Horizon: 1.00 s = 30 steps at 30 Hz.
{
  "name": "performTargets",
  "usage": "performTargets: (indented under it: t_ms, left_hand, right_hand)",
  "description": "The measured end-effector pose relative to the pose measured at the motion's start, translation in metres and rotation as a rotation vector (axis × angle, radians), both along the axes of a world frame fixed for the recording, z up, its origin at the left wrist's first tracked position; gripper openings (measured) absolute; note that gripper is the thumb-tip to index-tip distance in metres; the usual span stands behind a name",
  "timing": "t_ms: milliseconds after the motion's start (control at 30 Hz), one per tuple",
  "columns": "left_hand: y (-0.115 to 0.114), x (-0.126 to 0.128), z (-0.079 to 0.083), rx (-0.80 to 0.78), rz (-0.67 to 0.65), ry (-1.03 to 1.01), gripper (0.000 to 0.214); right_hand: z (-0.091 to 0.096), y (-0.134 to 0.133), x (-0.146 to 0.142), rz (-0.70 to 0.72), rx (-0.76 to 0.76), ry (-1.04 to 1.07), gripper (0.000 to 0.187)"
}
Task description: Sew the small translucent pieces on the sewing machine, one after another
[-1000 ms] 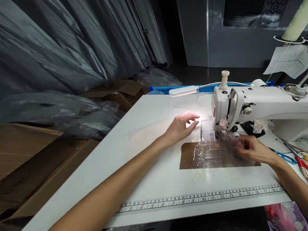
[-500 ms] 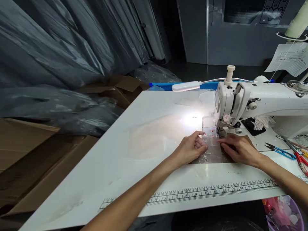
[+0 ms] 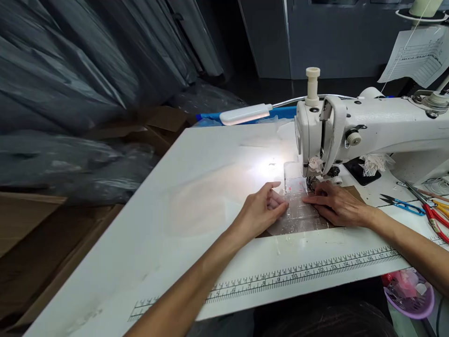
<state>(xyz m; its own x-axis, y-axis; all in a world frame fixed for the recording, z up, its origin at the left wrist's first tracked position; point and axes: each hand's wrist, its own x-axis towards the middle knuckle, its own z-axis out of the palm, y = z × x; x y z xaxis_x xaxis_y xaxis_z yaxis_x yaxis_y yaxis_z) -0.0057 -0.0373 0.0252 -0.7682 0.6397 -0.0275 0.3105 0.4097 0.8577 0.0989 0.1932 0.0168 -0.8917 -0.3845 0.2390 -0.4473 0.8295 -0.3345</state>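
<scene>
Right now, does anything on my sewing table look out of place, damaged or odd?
Only minor things: faint dark smudges mark the otherwise white tabletop at its near left, and some white lace sits bunched below the arm of the sewing machine. I see no spill.

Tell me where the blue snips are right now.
In the head view, the blue snips lie on the table at the right, between the right hand and the red-handled scissors.
</scene>
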Motion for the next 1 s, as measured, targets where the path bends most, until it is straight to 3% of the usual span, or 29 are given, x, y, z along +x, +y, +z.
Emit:
performTargets:
  t_ms: [233, 400, 533, 767, 1000]
  left_hand:
    - [0.002, -0.004, -0.001, 0.043, 0.088, -0.013, 0.068]
    - [0.006, -0.008, -0.003, 0.16, 0.058, -0.201, 0.075]
    - [0.012, -0.006, -0.005, 0.217, 0.097, -0.202, 0.07]
    - [0.012, -0.003, -0.002, 0.089, 0.085, -0.039, 0.067]
    - [0.01, -0.008, -0.007, 0.086, 0.059, -0.106, 0.077]
  right_hand:
    - [-0.004, -0.004, 0.002, -0.057, 0.023, 0.004, 0.036]
    - [-0.009, 0.002, 0.0, -0.066, -0.121, -0.004, 0.039]
    - [-0.01, 0.004, 0.003, -0.086, -0.186, 0.016, 0.038]
    - [-0.017, 0.001, 0.002, -0.094, -0.124, 0.086, 0.036]
    - [-0.018, 0.001, 0.003, -0.104, -0.16, 0.1, 0.038]
